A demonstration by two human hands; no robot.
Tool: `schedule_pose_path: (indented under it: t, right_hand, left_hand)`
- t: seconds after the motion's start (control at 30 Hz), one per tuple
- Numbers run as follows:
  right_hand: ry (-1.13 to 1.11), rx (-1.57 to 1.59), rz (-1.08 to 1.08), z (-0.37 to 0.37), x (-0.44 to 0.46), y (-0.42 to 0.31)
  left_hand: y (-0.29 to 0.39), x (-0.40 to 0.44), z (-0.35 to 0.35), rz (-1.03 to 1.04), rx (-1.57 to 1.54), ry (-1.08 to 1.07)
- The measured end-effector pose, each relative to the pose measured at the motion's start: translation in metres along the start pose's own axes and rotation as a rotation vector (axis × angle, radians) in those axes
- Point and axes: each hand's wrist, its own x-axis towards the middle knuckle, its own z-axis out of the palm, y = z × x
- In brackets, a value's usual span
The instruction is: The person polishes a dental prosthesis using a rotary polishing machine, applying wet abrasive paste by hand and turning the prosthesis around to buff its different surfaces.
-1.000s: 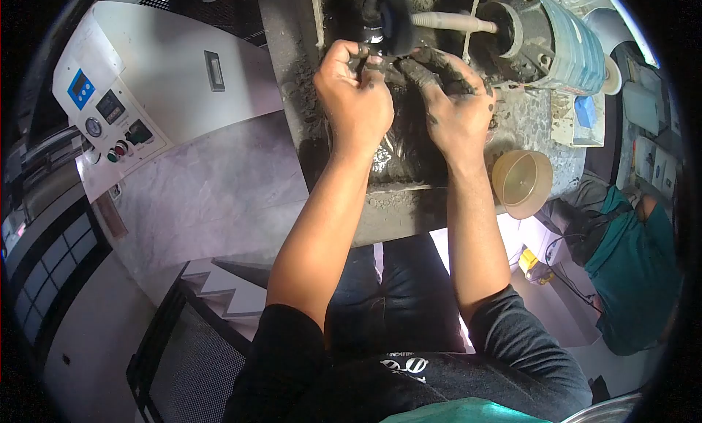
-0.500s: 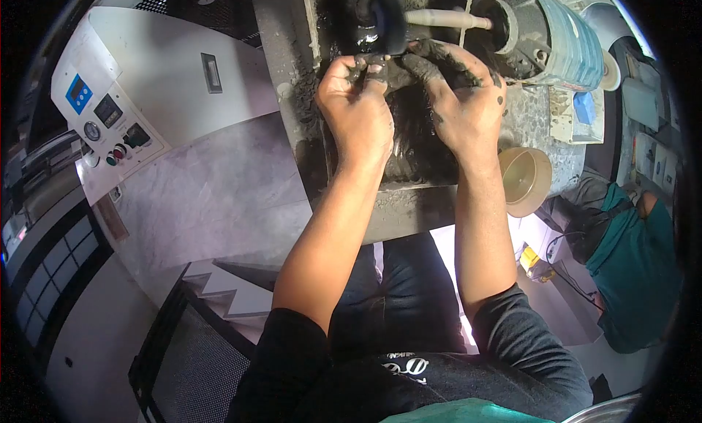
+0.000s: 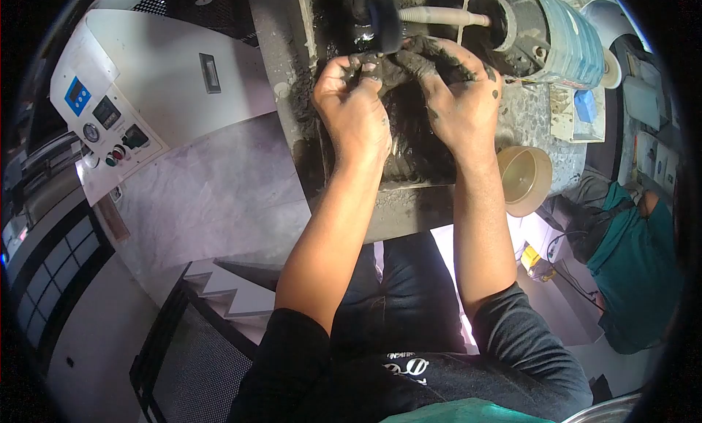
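My left hand (image 3: 352, 108) is closed, thumb and fingers pinching a small mud-coated piece (image 3: 393, 73) whose kind I cannot make out. From the other side my right hand (image 3: 462, 97), its fingers smeared with dark grey slurry, is closed on the same piece. Just above the fingers is a dark, blurred buffing wheel (image 3: 383, 19) on a pale tapered spindle (image 3: 444, 16). The spindle comes out of a teal motor (image 3: 567, 39) at upper right. Whether the piece touches the wheel is hidden by my fingers. Wet slurry lies in the tray (image 3: 420, 183) beneath my hands.
A beige bowl (image 3: 525, 180) stands right of my right wrist. Behind it sits a small white box (image 3: 576, 130) with a blue block (image 3: 584, 106). At left is a white machine (image 3: 164, 57) with dials. A person in a teal garment (image 3: 636, 277) is at far right.
Both hands have shifted very slightly left in the picture, as have the wheel and spindle. The grip on the mud-coated piece looks the same.
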Motion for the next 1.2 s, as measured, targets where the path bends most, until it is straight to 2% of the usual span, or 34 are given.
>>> schedule_pose_path:
  t: [0.1, 0.13, 0.2, 0.27, 0.3, 0.37, 0.4, 0.5, 0.6, 0.67, 0.77, 0.9, 0.97, 1.0, 1.1, 1.17, 1.2]
  right_hand:
    - [0.013, -0.092, -0.082, 0.004, -0.002, 0.006]
    - [-0.010, -0.059, 0.013, 0.004, -0.004, 0.003]
    - [-0.035, -0.026, 0.106, 0.006, -0.005, 0.005]
    - [0.051, 0.056, -0.198, 0.014, -0.005, 0.017]
    - [0.049, 0.058, -0.198, 0.015, -0.006, 0.016]
    - [0.016, 0.154, 0.057, 0.017, -0.010, 0.010]
    - [0.015, 0.154, 0.058, 0.017, -0.011, 0.005]
    - [0.019, 0.085, 0.023, 0.017, -0.012, -0.003]
    - [0.069, 0.234, 0.006, 0.021, -0.014, 0.002]
    - [0.048, 0.210, 0.084, 0.020, -0.014, 0.003]
    - [0.028, 0.107, 0.048, 0.019, -0.012, 0.002]
    - [0.032, 0.137, 0.062, 0.020, -0.013, 0.003]
    - [0.047, 0.184, -0.112, 0.020, -0.012, 0.005]
    - [0.047, 0.184, -0.111, 0.021, -0.013, 0.009]
    - [0.062, 0.250, -0.079, 0.023, -0.014, 0.017]
    - [0.055, 0.252, 0.072, 0.023, -0.014, 0.014]
    - [0.054, 0.253, 0.071, 0.024, -0.013, 0.015]
  left_hand:
    - [0.003, 0.003, -0.003, 0.057, 0.100, -0.026]
    - [0.006, 0.005, -0.004, 0.058, 0.100, -0.022]
    - [0.012, 0.010, -0.004, 0.173, 0.431, -0.091]
    - [0.016, 0.012, -0.002, 0.209, 0.491, -0.109]
    - [0.018, 0.013, -0.001, 0.244, 0.551, -0.129]
    - [0.022, 0.016, -0.001, 0.282, 0.630, -0.140]
    - [0.022, 0.018, -0.001, 0.319, 0.707, -0.153]
    - [0.020, 0.022, -0.002, 0.374, 0.656, -0.167]
    - [0.024, 0.015, 0.001, 0.374, 0.684, -0.169]
    - [0.019, 0.021, -0.002, 0.359, 0.692, -0.164]
    - [0.015, 0.027, -0.005, 0.351, 0.702, -0.175]
    - [0.020, 0.021, -0.003, 0.381, 0.692, -0.196]
    - [0.019, 0.015, -0.004, 0.413, 0.651, -0.207]
    - [0.018, 0.014, -0.005, 0.443, 0.611, -0.219]
    - [0.014, 0.017, -0.007, 0.459, 0.644, -0.177]
    - [0.014, 0.020, -0.006, 0.462, 0.714, -0.174]
    - [0.014, 0.023, -0.006, 0.466, 0.785, -0.171]
